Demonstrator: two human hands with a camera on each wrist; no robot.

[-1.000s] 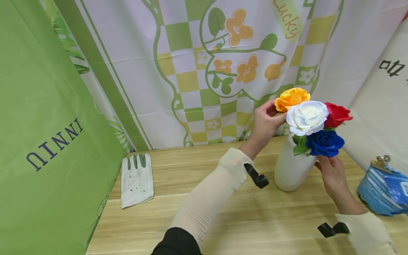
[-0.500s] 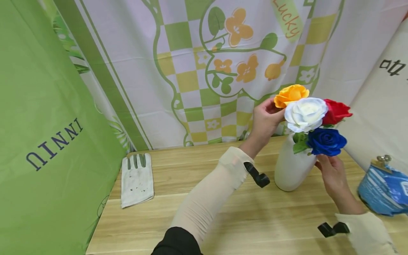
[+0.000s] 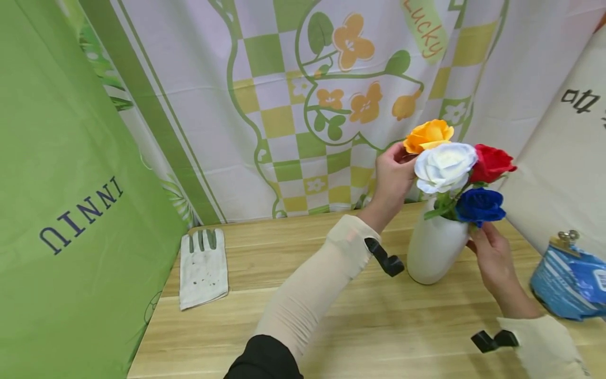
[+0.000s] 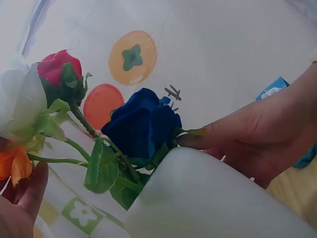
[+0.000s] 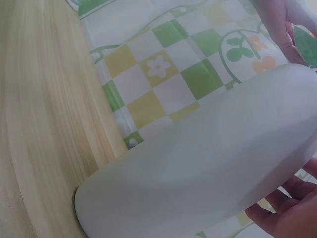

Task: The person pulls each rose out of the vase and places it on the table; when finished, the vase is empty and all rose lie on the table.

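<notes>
An off-white vase (image 3: 435,247) stands on the table, its mouth filled with stems and leaves. Orange (image 3: 428,136), white (image 3: 445,167), red (image 3: 492,163) and blue (image 3: 480,205) artificial roses rise from it. My left hand (image 3: 394,176) pinches the orange rose just under its bloom, beside the white one. At the vase's right side, my right hand (image 3: 494,258) holds the vase near its rim. Its thumb lies at the rim by a leaf below the blue rose in the left wrist view, and its fingers (image 5: 280,203) reach along the vase's far side in the right wrist view.
To the right sits a blue bag (image 3: 570,284) closed with a metal clip (image 3: 565,243). A grey-white work glove (image 3: 203,268) lies at the left of the wooden table (image 3: 360,321). Patterned curtains (image 3: 199,131) hang right behind the table, with green cloth (image 3: 71,158) at left.
All the blooms have shifted a little left and up in the head view, and the blue rose has turned. My left hand moves only slightly; my right hand and the vase stay put.
</notes>
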